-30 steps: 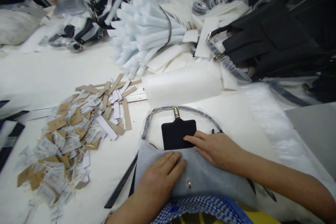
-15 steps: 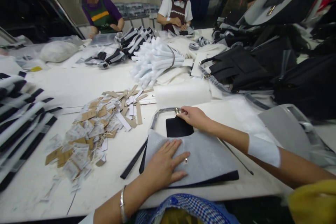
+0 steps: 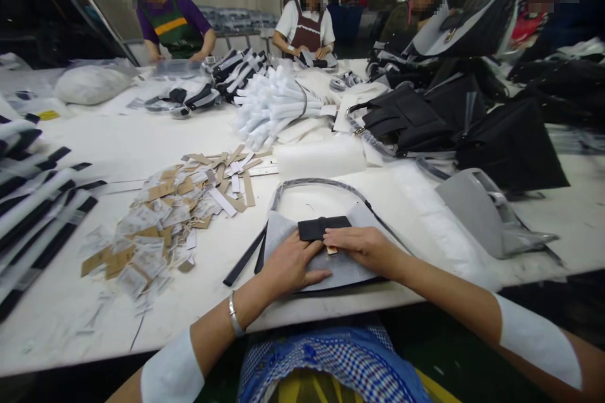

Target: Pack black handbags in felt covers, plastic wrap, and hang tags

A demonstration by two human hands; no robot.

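Observation:
A handbag [image 3: 283,230] with a grey sheet over its front lies on the table before me, near the front edge. Its black flap [image 3: 309,231] is folded down over the sheet, and a gold-coloured clasp [image 3: 332,250] shows below it. My left hand [image 3: 288,267] lies flat on the sheet, thumb apart, fingertips at the flap's left end. Pressed together, the fingers of my right hand [image 3: 366,249] are on the flap right above the clasp; its thumb is hidden. The plastic-wrapped strap [image 3: 321,182] arches out behind the bag.
Left of the bag lies a heap of paper tags [image 3: 155,227]. Wrapped black straps [image 3: 42,227] fill the left edge. Behind stand a bundle of white rolls [image 3: 269,104] and black bags [image 3: 416,116]; a grey piece [image 3: 477,208] lies right. Several co-workers are across the table.
The black flap has come down towards me over the grey sheet. My right hand has moved from the strap buckle to the flap and clasp. The strap now arches wider.

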